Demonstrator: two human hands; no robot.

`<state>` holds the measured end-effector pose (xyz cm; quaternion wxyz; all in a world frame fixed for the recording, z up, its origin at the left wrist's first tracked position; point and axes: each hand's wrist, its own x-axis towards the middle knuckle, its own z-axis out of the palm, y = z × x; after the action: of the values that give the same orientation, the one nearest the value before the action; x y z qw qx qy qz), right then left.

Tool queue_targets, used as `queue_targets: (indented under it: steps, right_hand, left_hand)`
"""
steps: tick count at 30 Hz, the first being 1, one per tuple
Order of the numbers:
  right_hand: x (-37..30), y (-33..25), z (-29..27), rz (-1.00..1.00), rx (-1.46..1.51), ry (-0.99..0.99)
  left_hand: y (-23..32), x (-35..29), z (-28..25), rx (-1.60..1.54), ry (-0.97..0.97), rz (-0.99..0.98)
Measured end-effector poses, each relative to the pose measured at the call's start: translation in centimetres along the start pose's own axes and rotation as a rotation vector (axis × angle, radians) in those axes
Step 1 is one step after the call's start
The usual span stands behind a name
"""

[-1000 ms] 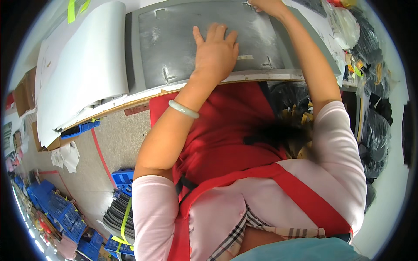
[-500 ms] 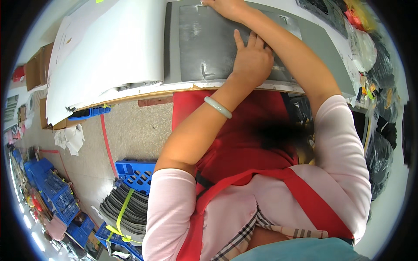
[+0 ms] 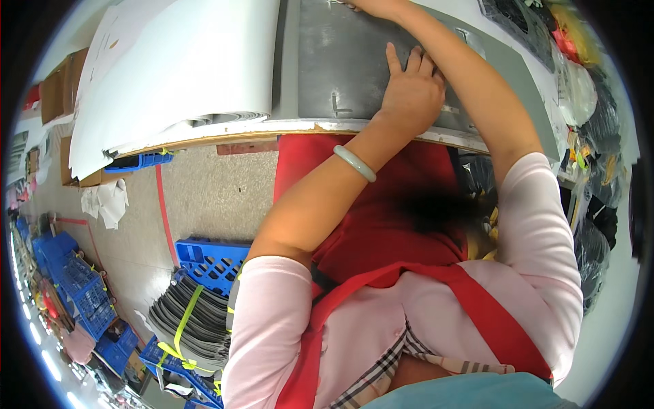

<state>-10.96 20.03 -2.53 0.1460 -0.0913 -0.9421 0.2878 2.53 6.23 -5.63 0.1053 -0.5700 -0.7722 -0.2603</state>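
A dark grey rectangular sheet [image 3: 340, 54] with pale smudges and L-shaped corner marks lies on a lighter grey layer [image 3: 514, 82] on the table. My left hand [image 3: 412, 95] rests on the dark sheet, palm down, fingers spread, holding nothing. A pale bangle [image 3: 354, 163] circles that wrist. My right forearm crosses above the left fingertips. My right hand [image 3: 378, 6] is at the sheet's far left part, cut off by the upper picture edge. Its visible fingers are bent together beside a small white spot; what they hold, if anything, cannot be made out.
Large white sheets [image 3: 184, 61], curled at the near edge, cover the table's left side. Plastic bags [image 3: 579, 88] crowd the right. On the left floor stand a blue crate [image 3: 211, 262], a strapped stack of dark sheets [image 3: 191, 317], cardboard boxes [image 3: 63, 85] and more blue crates [image 3: 82, 286].
The view has shifted slightly, so table and hands appear farther right and higher. My left hand stays flat on the dark sheet; my right hand stays near its far left part.
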Motion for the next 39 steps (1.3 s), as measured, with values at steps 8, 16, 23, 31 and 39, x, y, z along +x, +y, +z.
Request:
queue_targets:
  steps: [8,16,23,31,39]
  right_hand:
    - [0.7,-0.6,-0.5,0.279,0.104,-0.129]
    - [-5.8,-3.8,-1.8,0.384,0.424,-0.165]
    - [-13.7,-10.1,-2.0,0.387,0.316,-0.427]
    - [-16.1,-12.3,0.2,0.249,-0.496,-0.165]
    - [-17.3,-12.8,-2.6,0.12,-0.312,-0.223]
  left_hand:
    - [0.6,0.3,-0.2,-0.023,-0.036,0.014]
    - [0.0,-0.1,1.0,0.002,0.102,0.024]
    - [-0.2,-0.5,-0.6,-0.121,0.049,0.03]
    - [-0.1,0.1,1.5,0.013,0.102,0.017]
    - [-0.4,-0.6,2.3,0.047,0.149,0.071]
